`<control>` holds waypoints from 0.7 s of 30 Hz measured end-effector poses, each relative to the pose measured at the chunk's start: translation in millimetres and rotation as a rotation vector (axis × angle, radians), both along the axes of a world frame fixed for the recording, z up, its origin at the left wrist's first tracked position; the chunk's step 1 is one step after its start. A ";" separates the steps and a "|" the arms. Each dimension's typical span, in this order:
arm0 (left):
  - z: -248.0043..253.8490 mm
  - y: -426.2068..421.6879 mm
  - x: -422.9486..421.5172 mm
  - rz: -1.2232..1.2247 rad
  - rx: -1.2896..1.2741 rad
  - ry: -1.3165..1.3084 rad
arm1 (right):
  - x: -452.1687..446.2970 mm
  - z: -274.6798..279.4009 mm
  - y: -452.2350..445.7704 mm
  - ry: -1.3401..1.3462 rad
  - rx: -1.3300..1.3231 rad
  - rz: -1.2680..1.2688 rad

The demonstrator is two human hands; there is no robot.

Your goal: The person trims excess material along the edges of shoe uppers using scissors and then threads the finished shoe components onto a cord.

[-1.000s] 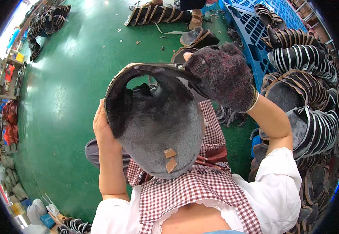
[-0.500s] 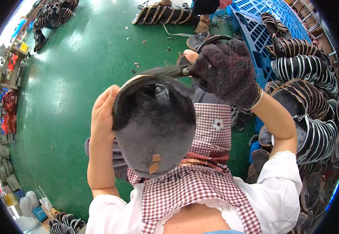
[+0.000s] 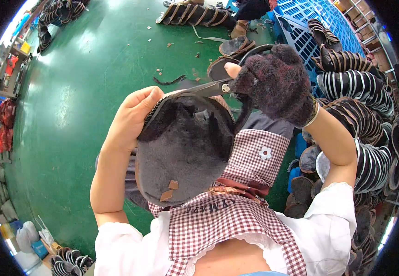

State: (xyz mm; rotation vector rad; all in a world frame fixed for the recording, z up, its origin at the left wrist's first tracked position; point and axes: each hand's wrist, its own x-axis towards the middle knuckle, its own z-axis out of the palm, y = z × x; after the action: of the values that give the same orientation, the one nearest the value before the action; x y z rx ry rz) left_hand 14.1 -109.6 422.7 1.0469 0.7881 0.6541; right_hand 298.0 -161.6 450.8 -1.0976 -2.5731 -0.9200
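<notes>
My bare left hand [image 3: 133, 117] grips a dark, plush-lined slipper [image 3: 181, 156] by the left side of its stitched rim, thumb on top. Two small tan scraps [image 3: 169, 191] lie on its grey sole surface. On my right hand [image 3: 273, 85] is a dark fuzzy fingerless glove, and the fingers are closed round the handles of a pair of scissors [image 3: 208, 89]. The blades lie along the slipper's upper rim, pointing toward my left thumb. A narrow dark strip [image 3: 243, 112] hangs beside the rim under my right hand.
Bundles of slippers tied with pale strips [image 3: 353, 89] are piled at the right beside a blue plastic pallet [image 3: 296, 34]. Scraps [image 3: 169, 80] lie on the green floor [image 3: 66, 138]. Another person's foot [image 3: 239, 28] is near the top, by a tied bundle [image 3: 195, 16].
The slipper has tilted, its toe end swinging left. My left hand has shifted up and right along the rim, and my right hand has moved slightly right. The hanging strip shows more clearly.
</notes>
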 end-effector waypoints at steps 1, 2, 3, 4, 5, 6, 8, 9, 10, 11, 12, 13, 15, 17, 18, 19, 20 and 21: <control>1.0 1.5 -1.4 -0.075 0.005 -0.037 | 0.7 0.2 -0.7 -0.002 -0.001 0.001; 2.0 2.9 -3.1 -0.148 0.010 -0.075 | 1.4 0.4 -1.3 0.044 0.017 0.035; 3.1 6.1 -5.1 -0.144 0.009 -0.078 | 0.8 0.7 -0.4 0.089 0.036 0.070; 4.7 8.8 -7.2 -0.212 0.049 -0.048 | -0.8 4.7 0.0 0.087 0.035 0.078; 6.5 10.3 -8.9 -0.279 0.089 -0.014 | -3.3 11.1 -0.1 0.050 0.028 0.081; 9.5 9.7 -7.4 -0.270 0.087 -0.013 | -5.7 14.4 0.1 0.013 0.022 0.085; 16.7 5.5 -1.6 -0.346 0.098 0.074 | -7.7 13.6 1.9 -0.005 0.039 0.124; 19.1 5.7 -2.2 -0.339 0.099 0.074 | -7.7 14.3 3.8 -0.028 0.063 0.152; 20.6 5.2 -2.6 -0.355 0.114 0.056 | -7.1 15.2 4.1 -0.030 0.062 0.157; 22.1 4.7 -2.7 -0.371 0.129 0.037 | -6.2 16.8 4.0 -0.025 0.056 0.173; 24.3 4.3 -2.4 -0.367 0.127 0.034 | -6.1 18.7 4.5 -0.021 0.049 0.189; 26.2 4.3 -1.9 -0.394 0.180 0.094 | -7.8 23.0 6.7 -0.023 0.047 0.192; 27.1 7.8 2.6 -0.422 0.231 0.154 | -14.5 33.9 11.8 -0.049 0.097 0.278; 26.5 14.6 8.7 -0.532 0.326 0.329 | -27.7 36.2 15.4 -0.063 0.092 0.286; 25.6 16.0 10.3 -0.529 0.325 0.331 | -32.0 36.4 17.5 -0.079 0.094 0.295; 24.1 17.4 11.7 -0.507 0.279 0.301 | -34.8 23.1 25.4 -0.035 0.075 0.299; 23.1 19.1 11.1 -0.484 0.235 0.269 | -30.1 21.4 25.5 -0.035 0.077 0.303; 22.8 20.3 9.5 -0.479 0.236 0.268 | -25.2 22.0 24.6 -0.050 0.002 0.283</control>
State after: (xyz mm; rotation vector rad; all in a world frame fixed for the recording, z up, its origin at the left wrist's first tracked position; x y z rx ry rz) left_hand 23.7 -89.2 445.5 1.4994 0.6620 0.1986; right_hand 272.8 -137.0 472.8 -0.6920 -2.6737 -0.8887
